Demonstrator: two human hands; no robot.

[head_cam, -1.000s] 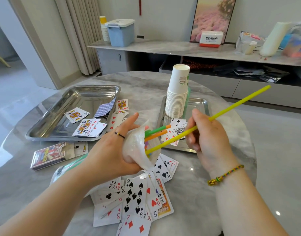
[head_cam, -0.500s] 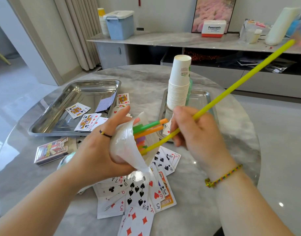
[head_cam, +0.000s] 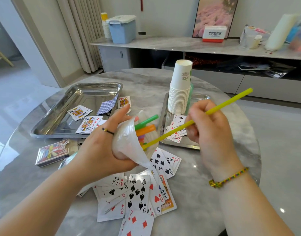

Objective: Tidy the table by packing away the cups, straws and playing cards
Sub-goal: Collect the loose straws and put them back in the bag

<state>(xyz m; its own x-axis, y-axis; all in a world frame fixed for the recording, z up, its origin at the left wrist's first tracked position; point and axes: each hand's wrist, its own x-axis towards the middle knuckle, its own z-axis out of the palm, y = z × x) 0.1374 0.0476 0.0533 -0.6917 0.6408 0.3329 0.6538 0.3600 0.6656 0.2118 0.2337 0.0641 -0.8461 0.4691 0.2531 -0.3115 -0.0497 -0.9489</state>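
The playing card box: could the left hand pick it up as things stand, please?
Probably not yet: the left hand grips the plastic bag of straws, though the playing card box lies uncovered close beside it.

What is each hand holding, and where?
Left hand grips the clear plastic straw bag near its open mouth; right hand pinches the long yellow straw around mid-length.

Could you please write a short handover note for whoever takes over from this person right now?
Left hand grips the plastic bag, green straw and orange straw sticking out.
Right hand pinches the yellow straw, lower end at the bag's mouth.
Cups are stacked in the right tray; cards lie loose on the table and in both trays; card box sits by the left tray.
Done: cups stacked, some straws bagged.
Left: push the yellow straw in, gather cards into the box.
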